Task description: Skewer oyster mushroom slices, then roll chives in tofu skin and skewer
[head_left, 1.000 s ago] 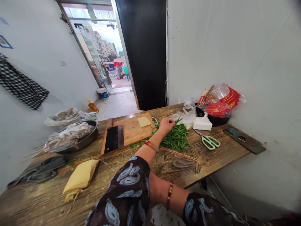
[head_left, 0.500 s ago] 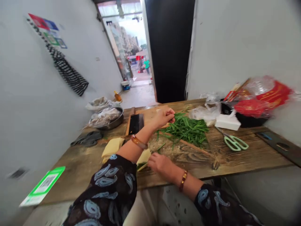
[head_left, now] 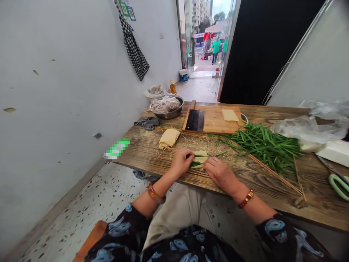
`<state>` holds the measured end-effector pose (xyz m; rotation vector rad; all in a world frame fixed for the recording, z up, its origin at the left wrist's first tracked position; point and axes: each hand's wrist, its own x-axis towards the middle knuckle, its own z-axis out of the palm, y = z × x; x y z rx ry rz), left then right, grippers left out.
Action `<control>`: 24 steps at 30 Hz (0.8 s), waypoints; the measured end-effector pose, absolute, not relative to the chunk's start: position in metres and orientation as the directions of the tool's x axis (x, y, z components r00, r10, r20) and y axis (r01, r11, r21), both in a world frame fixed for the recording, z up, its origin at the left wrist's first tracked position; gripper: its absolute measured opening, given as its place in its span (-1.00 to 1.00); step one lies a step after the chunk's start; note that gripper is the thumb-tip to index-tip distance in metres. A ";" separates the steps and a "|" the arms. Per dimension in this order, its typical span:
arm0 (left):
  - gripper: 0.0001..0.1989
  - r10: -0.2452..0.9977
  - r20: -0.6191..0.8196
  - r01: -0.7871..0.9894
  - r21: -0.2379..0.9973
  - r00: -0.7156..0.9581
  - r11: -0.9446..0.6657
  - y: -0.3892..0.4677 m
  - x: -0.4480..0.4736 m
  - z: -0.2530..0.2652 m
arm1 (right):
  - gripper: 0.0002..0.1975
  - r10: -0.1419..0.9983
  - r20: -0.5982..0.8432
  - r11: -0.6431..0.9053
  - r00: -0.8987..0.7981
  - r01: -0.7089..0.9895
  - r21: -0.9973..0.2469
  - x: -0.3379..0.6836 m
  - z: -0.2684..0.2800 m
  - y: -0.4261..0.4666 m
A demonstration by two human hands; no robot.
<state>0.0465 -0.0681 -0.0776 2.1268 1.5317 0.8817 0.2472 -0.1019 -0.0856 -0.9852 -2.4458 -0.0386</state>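
1. Yellow tofu sheet (head_left: 201, 157) lies near the front edge of the wooden bench (head_left: 245, 182), with a few green chive stalks (head_left: 203, 155) laid across it.
2. Left hand (head_left: 182, 162) rests on the sheet's left end, fingers closed onto the sheet and stalks.
3. Right hand (head_left: 221, 174) presses at the sheet's right end, fingers curled down on it.
4. Behind the hands, a stack of tofu sheets (head_left: 169, 138) sits toward the left edge.
5. A heap of chives (head_left: 261, 143) spreads over the middle, with bamboo skewers (head_left: 272, 173) lying along its front.
6. At the back edge stands a cutting board (head_left: 215, 122) carrying a cleaver (head_left: 195, 119) and one sheet; a metal bowl (head_left: 167, 109) is at the back left corner.
7. Green-handled scissors (head_left: 336, 178) lie at the right edge.
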 end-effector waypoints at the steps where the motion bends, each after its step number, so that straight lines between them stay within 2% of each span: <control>1: -0.90 0.934 0.276 0.731 0.586 0.228 -0.351 -0.071 0.051 -0.077 | -0.75 0.644 0.456 0.736 -0.614 0.660 -0.152 0.247 -0.086 -0.102; 5: -0.89 0.921 0.242 0.797 0.465 0.305 -0.386 -0.078 0.056 -0.074 | -0.76 0.655 0.443 0.727 -0.613 0.670 -0.148 0.246 -0.085 -0.103; 9: -0.88 0.899 0.227 0.797 0.418 0.374 -0.437 -0.082 0.047 -0.074 | -0.83 0.663 0.441 0.720 -0.605 0.676 -0.154 0.246 -0.086 -0.102; 11: -0.85 0.879 0.232 0.785 0.395 0.416 -0.476 -0.083 0.045 -0.075 | -0.77 0.659 0.442 0.724 -0.608 0.672 -0.154 0.246 -0.088 -0.102; 14: -0.79 0.845 0.237 0.757 0.377 0.479 -0.534 -0.083 0.044 -0.075 | -0.66 0.653 0.432 0.731 -0.623 0.667 -0.144 0.247 -0.091 -0.101; 19: -0.80 0.799 0.230 0.701 0.387 0.555 -0.599 -0.086 0.037 -0.069 | -0.74 0.657 0.420 0.735 -0.625 0.654 -0.178 0.247 -0.091 -0.100; 24: -0.82 0.801 0.285 0.709 0.372 0.527 -0.599 -0.102 0.035 -0.063 | -0.76 0.652 0.437 0.742 -0.620 0.639 -0.201 0.247 -0.091 -0.099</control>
